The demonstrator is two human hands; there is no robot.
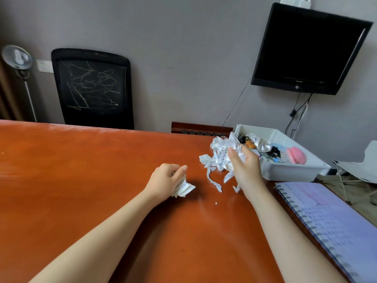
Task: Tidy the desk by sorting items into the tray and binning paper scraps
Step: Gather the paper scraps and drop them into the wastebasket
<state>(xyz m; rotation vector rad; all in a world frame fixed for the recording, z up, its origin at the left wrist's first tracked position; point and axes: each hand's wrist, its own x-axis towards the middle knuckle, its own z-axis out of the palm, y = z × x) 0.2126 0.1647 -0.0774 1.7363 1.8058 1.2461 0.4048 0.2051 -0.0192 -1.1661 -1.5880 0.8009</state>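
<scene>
My right hand [243, 166] grips a large crumpled bunch of torn printed paper scraps [221, 153], lifted above the orange desk [85, 172], with strips dangling below it. My left hand [166, 177] is curled round a smaller wad of folded paper scraps [184, 188] low over the desk. A tiny white paper crumb [215, 203] lies on the desk between my arms. The white tray [289, 172] stands at the desk's far right, just behind my right hand. It holds a pink brush [296, 155] and several small items.
A spiral-bound notebook [330, 219] lies along the desk's right edge. Behind the desk stand a black office chair [91, 86] and a standing fan [17, 58]. A black monitor [310, 48] hangs on the wall, and a folding stool [359, 170] sits right of the desk.
</scene>
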